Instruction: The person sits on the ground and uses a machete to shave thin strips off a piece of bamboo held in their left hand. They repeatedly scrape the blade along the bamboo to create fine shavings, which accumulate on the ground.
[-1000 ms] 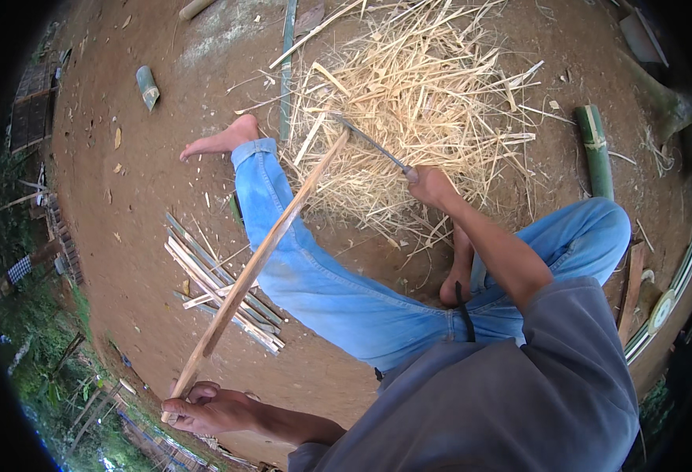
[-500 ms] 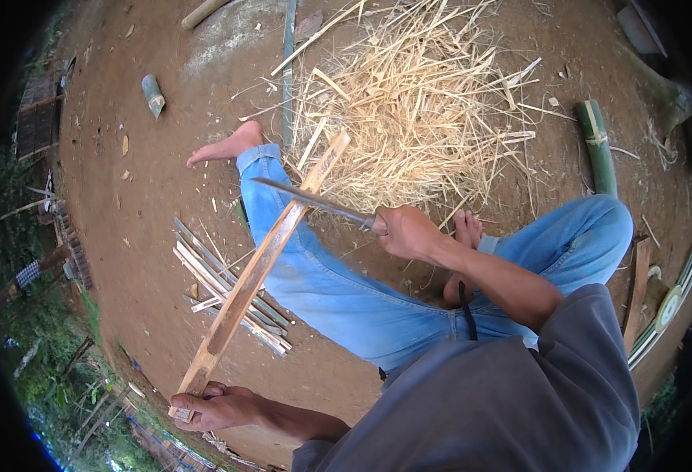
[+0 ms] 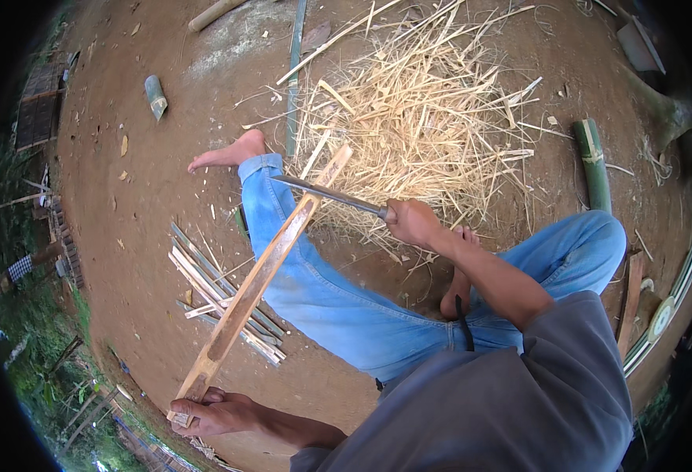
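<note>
My left hand (image 3: 219,413) is closed around the near end of a long split bamboo slat (image 3: 245,302), at the lower left. The slat runs slantwise away from me, across my outstretched left leg, its hollow inner face and node marks showing. My right hand (image 3: 414,223) grips the handle of a long-bladed knife (image 3: 338,197). Its blade lies across the slat near the far end and points left. Just beyond, a big heap of pale bamboo shavings (image 3: 421,118) covers the dirt.
Thin split strips (image 3: 266,337) lie left of my leg. A green bamboo length (image 3: 592,167) rests beyond my bent right knee; a short bamboo piece (image 3: 156,97) lies far left. A long green strip (image 3: 295,79) touches the heap. A brown board (image 3: 631,303) is at my right.
The knife has slid a little along the slat toward its far end, with my right hand moving away slightly. My left hand keeps its grip. The whole view has shifted slightly.
</note>
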